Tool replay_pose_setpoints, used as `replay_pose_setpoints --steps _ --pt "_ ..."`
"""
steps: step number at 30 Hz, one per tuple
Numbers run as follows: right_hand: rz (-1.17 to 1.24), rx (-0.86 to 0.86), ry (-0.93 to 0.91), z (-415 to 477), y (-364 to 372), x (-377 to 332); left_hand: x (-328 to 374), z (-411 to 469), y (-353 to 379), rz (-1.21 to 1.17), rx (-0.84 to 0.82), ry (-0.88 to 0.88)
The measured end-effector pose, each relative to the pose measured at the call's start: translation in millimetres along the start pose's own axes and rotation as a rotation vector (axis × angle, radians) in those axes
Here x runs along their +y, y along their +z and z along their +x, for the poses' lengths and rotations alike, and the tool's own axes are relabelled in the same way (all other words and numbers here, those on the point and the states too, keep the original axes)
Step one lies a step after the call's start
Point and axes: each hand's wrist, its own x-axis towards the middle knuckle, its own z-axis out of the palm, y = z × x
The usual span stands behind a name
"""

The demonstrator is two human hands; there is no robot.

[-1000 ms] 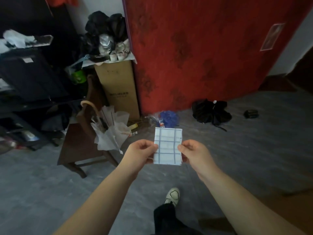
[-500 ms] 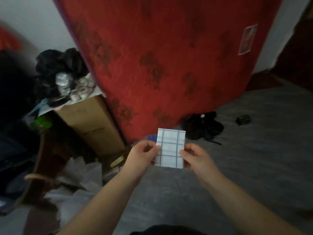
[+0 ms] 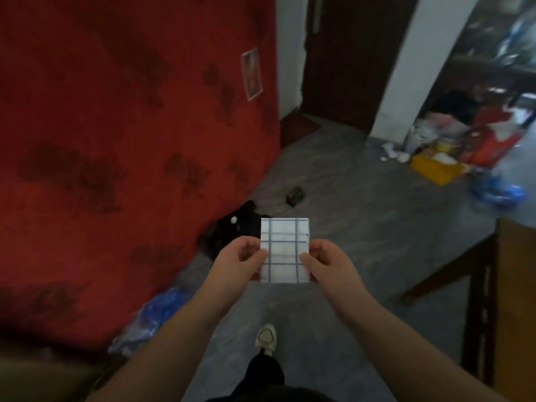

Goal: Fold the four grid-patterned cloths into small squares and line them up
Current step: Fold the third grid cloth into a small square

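change: view's swung right, wooden desk (image 3: 516, 285) now at the right edge | cloth (image 3: 285, 250): same small folded rectangle, held in mid-air over the floor | grip: left hand (image 3: 237, 264) and right hand (image 3: 327, 264) each pinch a side edge | guess: fold's done, probably heading to the desk, though it's blurry

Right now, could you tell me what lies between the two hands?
The folded grid cloth, pinched at its sides by the left hand and the right hand, as the head view shows.
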Motion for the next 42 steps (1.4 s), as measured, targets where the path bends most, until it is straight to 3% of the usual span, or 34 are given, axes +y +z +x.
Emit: replay_pose_setpoints --steps 7,15,21,33,42 --pt "0.068 0.198 0.037 138 -35 -44 61 181 39 0.090 -0.191 0.085" --pt "0.148 0.422 0.038 252 -118 -69 116 324 139 0.091 -0.348 0.061" --pt "0.140 0.559 0.015 348 -226 -57 144 428 260 0.130 -0.442 0.077" --pt "0.180 0.648 0.095 497 -464 -52 233 578 513 0.272 -0.579 0.132" --pt "0.224 0.946 0.139 548 -606 -39 265 655 699 0.349 -0.852 0.155"
